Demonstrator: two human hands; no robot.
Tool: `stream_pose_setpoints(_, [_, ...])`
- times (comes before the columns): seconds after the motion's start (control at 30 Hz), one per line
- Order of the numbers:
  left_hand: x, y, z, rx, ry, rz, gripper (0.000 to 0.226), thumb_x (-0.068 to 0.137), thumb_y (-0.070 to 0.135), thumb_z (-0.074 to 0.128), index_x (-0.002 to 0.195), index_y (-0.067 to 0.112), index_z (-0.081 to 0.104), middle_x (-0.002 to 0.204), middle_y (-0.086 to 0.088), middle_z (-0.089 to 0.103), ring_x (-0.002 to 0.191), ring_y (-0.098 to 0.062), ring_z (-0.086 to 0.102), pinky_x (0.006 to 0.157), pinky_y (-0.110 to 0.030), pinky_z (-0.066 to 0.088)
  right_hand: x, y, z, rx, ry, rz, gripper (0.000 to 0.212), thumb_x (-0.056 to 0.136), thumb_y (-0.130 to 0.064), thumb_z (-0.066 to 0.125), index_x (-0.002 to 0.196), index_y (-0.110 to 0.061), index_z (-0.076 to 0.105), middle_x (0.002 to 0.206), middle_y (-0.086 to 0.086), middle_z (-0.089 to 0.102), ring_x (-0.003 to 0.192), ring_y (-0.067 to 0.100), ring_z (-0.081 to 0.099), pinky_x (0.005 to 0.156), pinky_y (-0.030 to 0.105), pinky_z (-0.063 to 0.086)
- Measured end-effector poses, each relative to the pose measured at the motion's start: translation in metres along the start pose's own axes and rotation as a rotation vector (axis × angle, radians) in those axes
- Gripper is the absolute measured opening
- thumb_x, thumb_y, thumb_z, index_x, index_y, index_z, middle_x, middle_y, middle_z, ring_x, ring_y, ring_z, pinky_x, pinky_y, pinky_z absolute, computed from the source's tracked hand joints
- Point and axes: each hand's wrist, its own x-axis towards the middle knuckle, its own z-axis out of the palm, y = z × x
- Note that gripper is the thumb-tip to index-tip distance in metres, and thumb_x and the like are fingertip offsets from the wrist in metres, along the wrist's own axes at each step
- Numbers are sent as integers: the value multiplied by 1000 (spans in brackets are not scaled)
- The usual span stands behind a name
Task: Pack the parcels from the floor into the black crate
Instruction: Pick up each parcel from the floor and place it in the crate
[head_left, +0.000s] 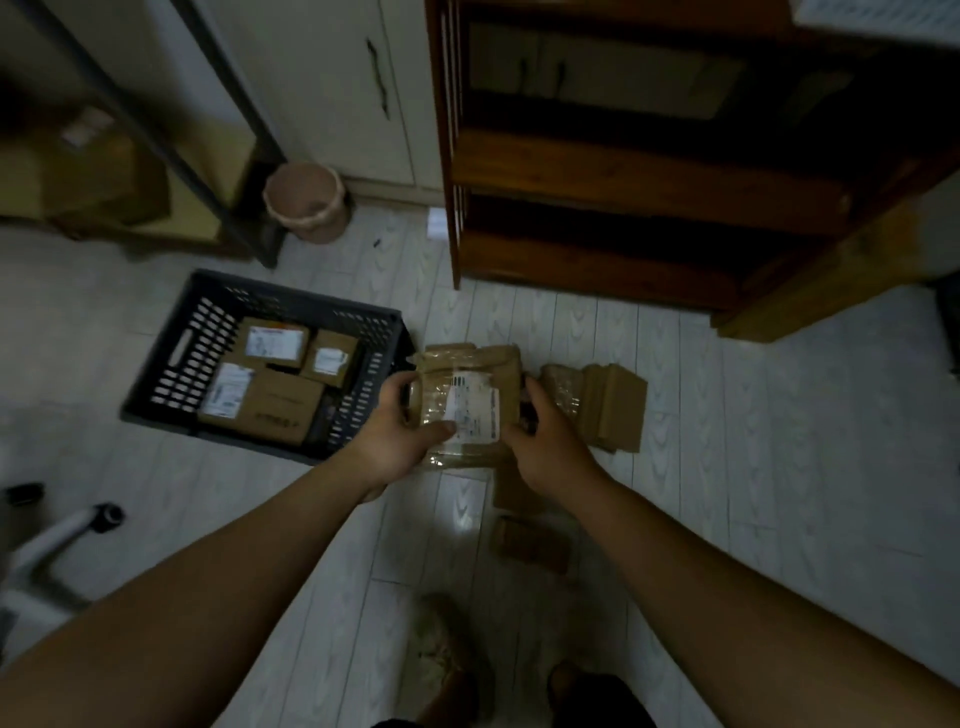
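A brown taped parcel (470, 395) with a white label is held above the floor, just right of the black crate (171, 358). My left hand (402, 431) grips its left edge with the thumb across the front. Its right edge is gripped by my right hand (545, 441). Inside the crate lie three cardboard parcels (275, 397) with white labels. More brown parcels (608, 405) lie on the floor to the right of the held one, and others (530, 540) lie below it.
A dark wooden shelf unit (649, 171) stands at the back right. A pink waste bin (306, 200) sits by the white cupboard (332, 88). A metal rack leg (249, 218) stands behind the crate. A chair base (57, 540) is at the left. My feet (452, 665) are below.
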Motion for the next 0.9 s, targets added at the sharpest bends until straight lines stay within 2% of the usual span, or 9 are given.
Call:
stream_pose_setpoints(0.13, [-57, 56, -31, 21, 102, 61, 67, 82, 16, 69, 131, 37, 30, 111, 1, 58, 97, -20, 64, 66, -31, 57, -44, -68, 11, -93, -16, -133, 76, 94, -20, 55, 150, -37, 6, 148, 1, 36, 132, 22, 40, 101, 38, 45])
stream_pose_setpoints(0.23, [-90, 90, -51, 57, 204, 126, 67, 81, 20, 70, 134, 30, 32, 116, -4, 58, 98, -21, 63, 76, -38, 58, -67, -113, 20, -105, -95, -240, 113, 77, -17, 75, 149, -31, -12, 148, 3, 35, 130, 20, 43, 102, 41, 45])
stream_pose_setpoints(0.33, [-119, 117, -76, 34, 268, 144, 70, 79, 23, 72, 138, 18, 33, 122, -7, 57, 97, -24, 65, 84, -48, 55, -86, -149, 30, -215, -122, -361, 132, 67, -21, 83, 143, -37, -24, 152, 2, 23, 133, 20, 37, 104, 39, 42])
stream_pose_setpoints(0.43, [-141, 140, -106, 43, 268, 160, 68, 78, 28, 73, 134, 17, 37, 115, -7, 62, 92, -25, 68, 79, -48, 57, -98, -179, 41, -463, -90, -462, 131, 67, -31, 82, 139, -47, -26, 157, -5, -10, 139, 24, 26, 106, 38, 37])
stream_pose_setpoints(0.53, [-159, 157, -134, 98, 259, 201, 66, 80, 30, 70, 134, 26, 34, 101, 4, 61, 84, -17, 67, 65, -32, 56, -102, -205, 64, -652, -57, -486, 127, 69, -38, 80, 139, -47, -26, 152, -5, -33, 142, 29, 20, 107, 36, 33])
stream_pose_setpoints(0.63, [-168, 163, -165, 129, 226, 232, 66, 82, 28, 68, 139, 23, 34, 95, 12, 61, 84, -9, 65, 64, -25, 53, -101, -225, 97, -748, 46, -515, 122, 70, -43, 77, 144, -42, -20, 151, -3, -31, 138, 32, 28, 106, 38, 35])
stream_pose_setpoints(0.77, [-177, 158, -223, 167, 184, 233, 71, 83, 25, 67, 142, 21, 27, 106, 4, 58, 85, -10, 62, 65, -27, 54, -97, -248, 155, -836, 105, -511, 111, 74, -47, 73, 147, -39, -9, 152, 5, -26, 134, 34, 31, 109, 39, 36])
stream_pose_setpoints(0.83, [-179, 155, -256, 202, 164, 231, 72, 83, 26, 67, 142, 21, 27, 107, 5, 57, 90, -14, 63, 73, -34, 56, -96, -258, 186, -835, 137, -513, 104, 77, -47, 70, 148, -37, -6, 152, 6, -19, 133, 33, 32, 108, 37, 36])
stream_pose_setpoints(0.9, [-182, 152, -286, 242, 142, 222, 71, 83, 28, 67, 142, 22, 26, 120, -1, 58, 98, -21, 62, 83, -40, 55, -98, -265, 213, -832, 181, -530, 97, 81, -43, 68, 149, -34, -1, 152, 5, -14, 131, 32, 34, 107, 35, 37])
